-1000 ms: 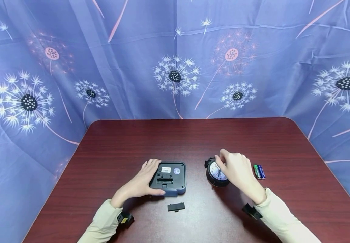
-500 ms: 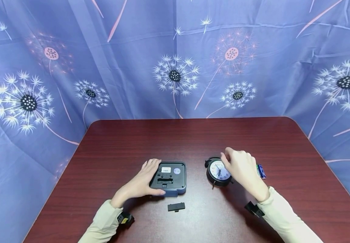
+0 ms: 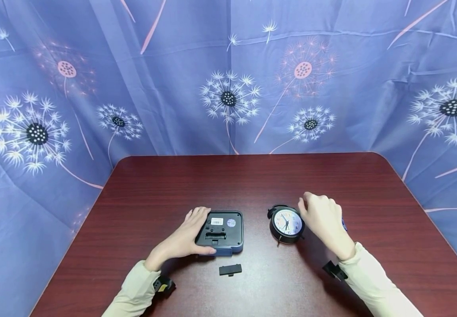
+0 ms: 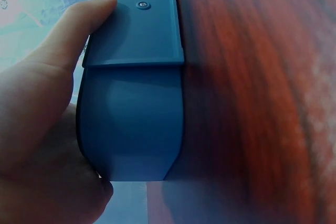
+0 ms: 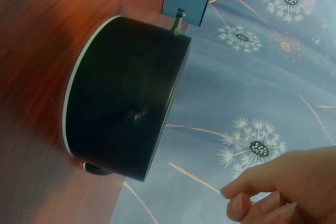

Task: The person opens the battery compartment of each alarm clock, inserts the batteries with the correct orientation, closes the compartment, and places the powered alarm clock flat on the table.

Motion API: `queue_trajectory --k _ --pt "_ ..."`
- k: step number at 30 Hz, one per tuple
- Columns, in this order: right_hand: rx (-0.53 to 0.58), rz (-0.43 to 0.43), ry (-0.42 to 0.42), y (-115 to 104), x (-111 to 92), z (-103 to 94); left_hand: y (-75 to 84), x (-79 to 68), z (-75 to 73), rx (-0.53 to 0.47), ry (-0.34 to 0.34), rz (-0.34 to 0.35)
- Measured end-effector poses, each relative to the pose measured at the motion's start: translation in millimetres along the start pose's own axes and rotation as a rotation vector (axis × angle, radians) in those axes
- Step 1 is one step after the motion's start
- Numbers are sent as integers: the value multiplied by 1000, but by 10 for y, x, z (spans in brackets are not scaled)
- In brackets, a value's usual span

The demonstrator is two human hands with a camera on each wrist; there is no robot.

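My left hand [image 3: 185, 235] grips the left side of a dark blue, square-shaped device [image 3: 232, 235], which lies on the table with its black back up. Its battery slot [image 3: 215, 236] shows no cover over it. In the left wrist view the thumb presses along the device's blue side [image 4: 131, 35]. A round black alarm clock [image 3: 288, 222] rests to the right, its white dial facing up. Just right of that clock my right hand [image 3: 323, 220] hovers with loosely curled fingers and nothing seen in them; the right wrist view shows a gap between fingers and clock [image 5: 121, 98].
In front of the device lies a small black battery cover [image 3: 230, 270]. A sliver of a blue battery [image 3: 344, 224] peeks out behind my right hand. The dark red wooden table [image 3: 228, 180] ends at a blue dandelion-print curtain [image 3: 173, 88].
My right hand has moved right, off the alarm clock, uncovering its dial and now hiding most of the two batteries. The left hand and the square device have not moved.
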State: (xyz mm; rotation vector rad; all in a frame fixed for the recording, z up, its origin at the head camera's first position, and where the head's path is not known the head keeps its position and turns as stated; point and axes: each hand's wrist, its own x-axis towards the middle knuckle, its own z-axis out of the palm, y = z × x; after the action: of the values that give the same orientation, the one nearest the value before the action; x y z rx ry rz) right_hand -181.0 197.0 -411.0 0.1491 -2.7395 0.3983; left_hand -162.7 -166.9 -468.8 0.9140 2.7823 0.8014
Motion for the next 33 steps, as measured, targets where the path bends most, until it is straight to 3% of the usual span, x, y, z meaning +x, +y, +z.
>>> queue_trajectory --k 5,13,23,33 --pt "-14 49 -40 64 -5 -7 -1 -2 3 -4 -3 -3" --pt "-47 120 -180 177 14 36 -8 2 9 7 11 11" --pt "-99 183 -258 301 12 115 -15 8 14 4 6 8" --pt "-135 300 -369 454 8 244 -20 5 15 3 3 0"
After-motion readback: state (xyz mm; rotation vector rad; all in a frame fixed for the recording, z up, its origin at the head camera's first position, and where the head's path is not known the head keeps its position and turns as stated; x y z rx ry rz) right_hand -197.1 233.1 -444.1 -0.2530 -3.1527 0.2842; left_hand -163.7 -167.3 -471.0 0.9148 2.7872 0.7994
